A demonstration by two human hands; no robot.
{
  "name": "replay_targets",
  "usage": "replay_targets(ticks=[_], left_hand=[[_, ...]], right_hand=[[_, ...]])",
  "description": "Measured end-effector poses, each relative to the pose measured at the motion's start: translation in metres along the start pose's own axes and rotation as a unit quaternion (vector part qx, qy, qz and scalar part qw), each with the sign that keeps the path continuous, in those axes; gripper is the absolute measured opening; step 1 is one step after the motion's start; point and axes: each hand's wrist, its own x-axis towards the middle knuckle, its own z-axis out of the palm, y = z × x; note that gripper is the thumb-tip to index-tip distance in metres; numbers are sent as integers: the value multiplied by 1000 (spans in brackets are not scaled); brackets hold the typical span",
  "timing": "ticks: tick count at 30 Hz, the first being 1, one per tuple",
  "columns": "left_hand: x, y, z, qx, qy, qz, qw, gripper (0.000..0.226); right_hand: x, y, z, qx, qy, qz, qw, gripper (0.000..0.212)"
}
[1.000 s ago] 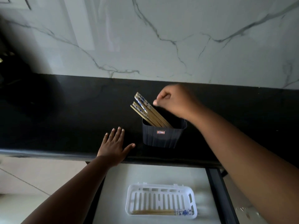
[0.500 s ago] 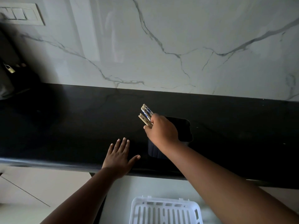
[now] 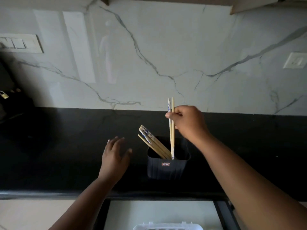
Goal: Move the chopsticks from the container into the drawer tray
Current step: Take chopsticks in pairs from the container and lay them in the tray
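A dark container (image 3: 167, 168) with a small red label stands on the black counter. Several wooden chopsticks (image 3: 152, 143) with blue-patterned ends lean to the left inside it. My right hand (image 3: 187, 122) is shut on a pair of chopsticks (image 3: 172, 130), held upright above the container with their lower tips still at its mouth. My left hand (image 3: 114, 156) hovers open, fingers spread, just left of the container. The white slotted tray (image 3: 166, 227) shows only its top rim at the bottom edge, inside the open drawer (image 3: 159, 211).
The black counter (image 3: 66, 146) runs along a white marble wall. A switch plate (image 3: 20, 44) sits on the wall at left and a socket (image 3: 295, 61) at right. A dark object with a padlock (image 3: 4, 95) stands at far left.
My right hand has lifted a pair of chopsticks up and to the right, out of the bundle. The view has tilted up, so less of the tray shows. My left hand has lifted slightly.
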Motion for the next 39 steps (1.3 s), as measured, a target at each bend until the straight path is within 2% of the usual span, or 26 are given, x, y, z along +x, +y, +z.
replay_targets(ticks=[2,3,5,7,10,14,19,25,29,31,34,37,39], left_hand=[[19,42,-23,-96,56,66,992,45],[27,67,-34,-151,41,81,984,42],[40,115,-51,-255,-60,82,962,41],[48,151,-60,-291,-162,90,939,37],[47,184,-64,-333,-231,84,910,17],[40,190,-62,-371,-237,60,896,11],[37,182,-61,-394,-247,-13,885,14],[36,178,-64,-418,-244,-72,872,14],[38,175,-63,-445,-216,-89,865,50],[39,176,-62,-433,-207,-68,875,41],[38,179,-63,-426,-217,-47,877,12],[38,178,-63,-439,-229,-52,867,20],[39,176,-65,-476,-249,-62,841,25]], right_hand=[[6,-16,-27,80,9,1,997,18],[7,-25,-39,119,12,3,993,14],[8,-45,-57,191,14,5,982,10],[6,-62,-69,243,6,5,970,8],[2,-77,-77,274,-4,-1,962,9],[-4,-78,-80,269,-16,-1,963,8],[-7,-73,-93,239,-40,16,970,7],[-5,-83,-116,232,-7,-61,971,13],[-4,-82,-111,216,-11,-68,974,18],[-2,-78,-106,212,-16,-52,976,18],[0,-70,-98,215,-26,-24,976,15],[2,-62,-92,220,-28,-6,975,14],[3,-58,-90,223,-26,0,975,14]])
